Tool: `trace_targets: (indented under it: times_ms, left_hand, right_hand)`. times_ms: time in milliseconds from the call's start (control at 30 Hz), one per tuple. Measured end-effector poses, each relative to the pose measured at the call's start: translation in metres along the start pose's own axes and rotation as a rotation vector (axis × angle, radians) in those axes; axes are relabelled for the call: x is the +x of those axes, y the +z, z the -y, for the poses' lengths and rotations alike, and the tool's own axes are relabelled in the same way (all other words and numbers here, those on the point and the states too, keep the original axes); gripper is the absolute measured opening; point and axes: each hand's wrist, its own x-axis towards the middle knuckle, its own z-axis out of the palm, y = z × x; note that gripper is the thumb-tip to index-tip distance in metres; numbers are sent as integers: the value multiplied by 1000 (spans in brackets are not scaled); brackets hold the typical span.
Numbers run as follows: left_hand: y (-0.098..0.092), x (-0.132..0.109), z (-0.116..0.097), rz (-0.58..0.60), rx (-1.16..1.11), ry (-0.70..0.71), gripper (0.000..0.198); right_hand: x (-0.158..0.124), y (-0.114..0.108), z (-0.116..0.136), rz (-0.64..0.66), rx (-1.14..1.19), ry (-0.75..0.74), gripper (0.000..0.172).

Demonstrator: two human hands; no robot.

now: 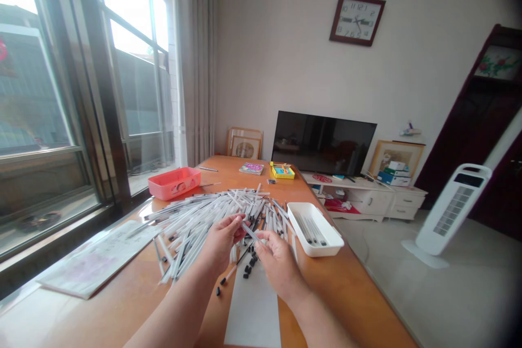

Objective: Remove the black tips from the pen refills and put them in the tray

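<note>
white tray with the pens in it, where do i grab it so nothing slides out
Grip the white plastic tray by its long raised rim on the right, coming from the table-edge side, fingers inside the wall and thumb outside. The heap of white pens crowds its left end, and the black-tipped pens lie lengthwise inside, so that long rim looks the freest and steadiest hold.

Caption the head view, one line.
Left hand and right hand hold a white pen above a heap of white pens on an orange table.
</note>
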Motion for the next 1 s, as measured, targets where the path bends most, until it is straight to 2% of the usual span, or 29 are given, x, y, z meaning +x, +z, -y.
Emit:
trace_targets:
  times_ms: [133, 367, 833, 1000]
  left_hand:
    - [7, -4, 5, -60, -34, 7, 53]
    - [17, -5, 15, -91, -86, 32, 50]
    - [22, -9, 21, -123, -118, 93, 50]
    - [23, -12, 20, -127, -147, 85, 47]
  right_hand:
    - [-2, 2, -3, -77, -147, -87, 28]
    - [-7, 3, 3, -115, -298, -170, 22]
    - [-14, 8, 13, -146, -345, -168, 26]
    - [-13, 9, 16, -147, -292, -158, 26]
